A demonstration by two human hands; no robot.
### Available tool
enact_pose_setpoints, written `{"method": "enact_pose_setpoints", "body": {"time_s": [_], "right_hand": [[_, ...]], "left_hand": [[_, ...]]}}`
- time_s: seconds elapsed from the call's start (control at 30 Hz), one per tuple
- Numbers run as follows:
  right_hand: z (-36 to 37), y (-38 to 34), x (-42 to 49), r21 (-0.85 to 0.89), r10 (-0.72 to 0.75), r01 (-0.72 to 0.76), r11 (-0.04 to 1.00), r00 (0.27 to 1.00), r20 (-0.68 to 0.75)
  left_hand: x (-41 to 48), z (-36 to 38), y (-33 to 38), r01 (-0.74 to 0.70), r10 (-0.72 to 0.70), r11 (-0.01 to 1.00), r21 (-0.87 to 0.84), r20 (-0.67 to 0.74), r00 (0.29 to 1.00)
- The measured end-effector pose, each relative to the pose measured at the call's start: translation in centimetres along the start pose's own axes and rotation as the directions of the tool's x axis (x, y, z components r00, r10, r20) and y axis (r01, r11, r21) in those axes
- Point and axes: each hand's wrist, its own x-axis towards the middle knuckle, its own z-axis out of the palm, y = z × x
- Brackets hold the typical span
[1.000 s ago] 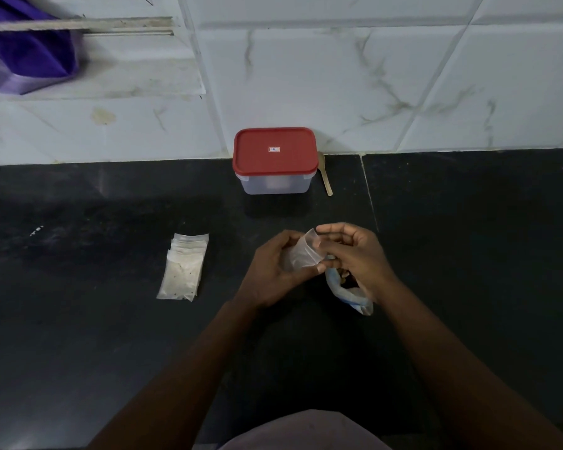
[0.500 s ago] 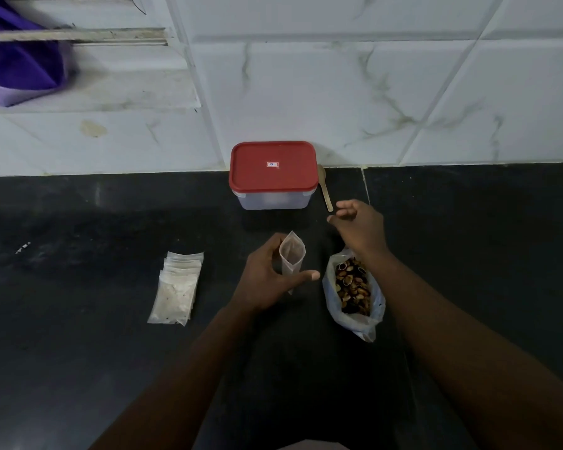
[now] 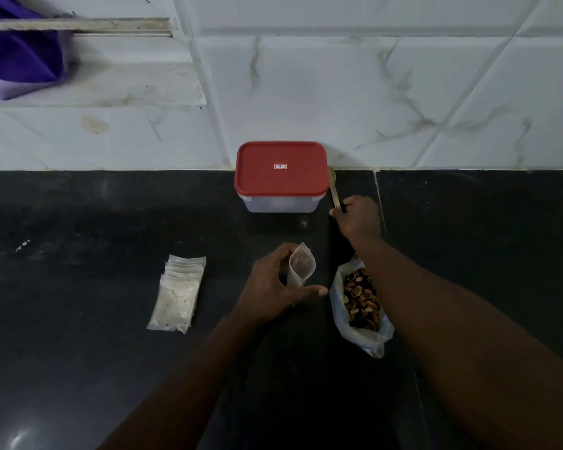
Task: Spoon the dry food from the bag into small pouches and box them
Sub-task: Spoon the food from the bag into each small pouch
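My left hand (image 3: 273,284) holds a small clear pouch (image 3: 301,266) upright with its mouth open, above the black counter. Right of it lies an open plastic bag (image 3: 359,306) of brown dry food, partly covered by my right forearm. My right hand (image 3: 358,217) has reached past the bag and closes on the handle end of a wooden spoon (image 3: 333,186) lying beside the box. The clear box with a red lid (image 3: 281,168) stands shut against the wall.
A stack of flat empty pouches (image 3: 179,290) lies on the black counter (image 3: 95,241) at the left. White marble-pattern tiles (image 3: 387,92) form the back wall. A purple cloth (image 3: 17,50) hangs at the top left.
My right hand let go of the pouch and moved forward past the food bag to the spoon beside the box. My left hand kept the opened pouch upright.
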Motion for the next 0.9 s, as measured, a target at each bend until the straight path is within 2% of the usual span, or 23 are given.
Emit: {"method": "enact_pose_setpoints", "body": {"time_s": [0.1,0.23,0.33,0.43,0.6,0.73,0.9], "right_hand": [[-0.1,-0.2,-0.2,0.031,0.019,-0.018,0.999,1.000,-0.009],[-1.2,-0.5,-0.6,0.158,0.131,-0.126,0.979,0.991,-0.021],[-2.6,-0.8,-1.5,0.346,0.257,-0.238,0.908,0.966,-0.010],[-4.8,-0.9,-3.4,0.494,0.315,-0.268,0.827,0.949,-0.012],[-8.5,0.6,-9.2,0.653,0.242,-0.119,0.748,0.965,-0.101],[-9.9,2.6,-14.1,0.663,0.136,0.021,0.749,0.974,-0.184],[-10.7,4.8,-18.5,0.598,0.085,0.084,0.797,0.965,-0.249]], "left_hand": [[0.0,-0.1,0.1,-0.019,0.019,1.000,0.008,-0.002,1.000],[-0.1,-0.1,0.2,-0.028,0.028,1.000,0.012,-0.009,1.000],[-0.3,0.1,0.2,-0.038,0.038,0.999,0.029,0.003,0.999],[-0.5,0.3,0.2,-0.055,0.055,0.998,0.037,0.001,0.998],[-1.5,1.2,0.5,-0.072,0.073,0.997,0.037,-0.005,0.997],[-2.3,2.0,0.6,-0.072,0.071,0.996,0.051,0.022,0.997],[-3.4,3.0,0.5,-0.044,0.042,0.997,0.066,0.044,0.998]]}}
